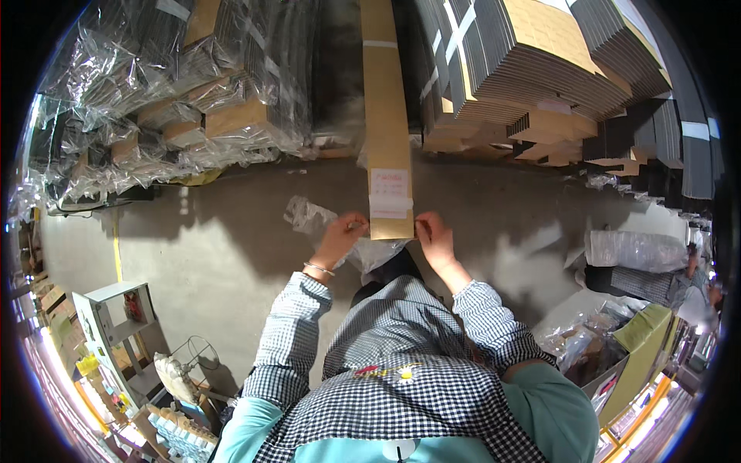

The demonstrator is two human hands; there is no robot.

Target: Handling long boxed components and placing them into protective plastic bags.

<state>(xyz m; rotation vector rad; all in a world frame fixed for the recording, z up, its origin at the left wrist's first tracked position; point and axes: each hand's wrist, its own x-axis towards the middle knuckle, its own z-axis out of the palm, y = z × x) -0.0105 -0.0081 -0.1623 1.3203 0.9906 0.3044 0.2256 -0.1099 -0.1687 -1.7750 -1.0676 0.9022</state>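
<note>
A long, narrow brown cardboard bundle point(388, 100) runs away from me, with a white label and a pale band around it. Its near end lies between my hands. At the left corner of that end, my left hand point(340, 238) is closed, pinching clear plastic film point(309, 214) that hangs crumpled around it and below the end. My right hand point(437, 241) pinches close against the right edge; whether film or cardboard is between its fingers is hidden.
Plastic-wrapped cardboard stacks point(208, 116) stand far left, and strapped grey-and-brown stacks point(532, 62) far right. A white shelf unit point(112, 324) is at the left. On the right are a bin of plastic point(587, 336) and a person point(687, 282) beside a wrapped roll point(634, 251).
</note>
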